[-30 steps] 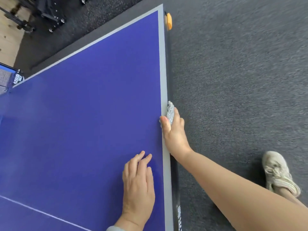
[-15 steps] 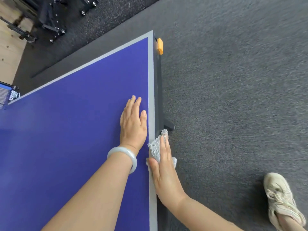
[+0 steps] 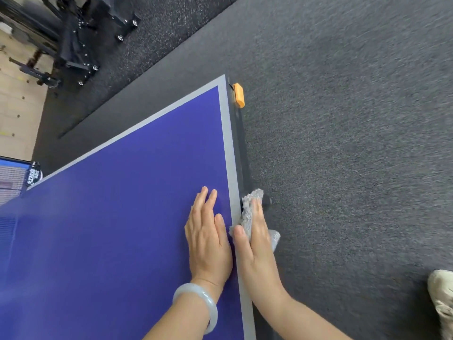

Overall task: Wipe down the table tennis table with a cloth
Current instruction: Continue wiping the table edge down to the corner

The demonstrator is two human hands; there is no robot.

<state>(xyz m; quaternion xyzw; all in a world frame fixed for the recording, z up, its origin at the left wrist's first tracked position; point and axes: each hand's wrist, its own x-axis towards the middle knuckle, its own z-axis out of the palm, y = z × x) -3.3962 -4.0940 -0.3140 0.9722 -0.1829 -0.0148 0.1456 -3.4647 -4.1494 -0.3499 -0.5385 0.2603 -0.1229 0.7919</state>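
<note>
Head view — right hand (image 3: pixel 257 249) presses cloth (image 3: pixel 248 212) against table (image 3: pixel 110 229) edge, fingers (image 3: pixel 257 217) straight — left hand (image 3: pixel 208 244) flat.

Your left hand (image 3: pixel 208 239) lay flat, palm down, fingers straight and close together, forearm stretched forward. Your right hand (image 3: pixel 256 246) stood on edge just beside it, fingers straight, thumb on top, pressing the cloth (image 3: pixel 251 196).

Blue table (image 3: pixel 117 229), grey border; crumpled grey cloth (image 3: pixel 247 212) against right side edge.
</note>
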